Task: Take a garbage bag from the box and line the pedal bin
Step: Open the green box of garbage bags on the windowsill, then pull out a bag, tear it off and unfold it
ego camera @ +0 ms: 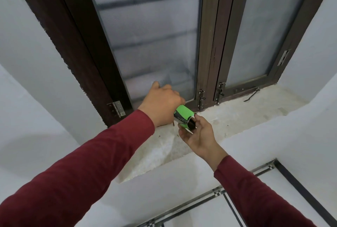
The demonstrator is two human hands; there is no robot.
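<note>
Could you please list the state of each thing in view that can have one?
Box: held above the sill, end open.
Roll: dark, sticking out of the box.
Left hand: grips the box.
Right hand: fingers on the roll.
Window: closed.

A room in a home, by the look of it: a brown-framed window (149, 40) with frosted panes fills the upper frame, a stone sill (237, 117) runs beneath it, white plastered walls (36, 62) flank it, and patterned tile trim (218, 192) crosses the lower right.
</note>
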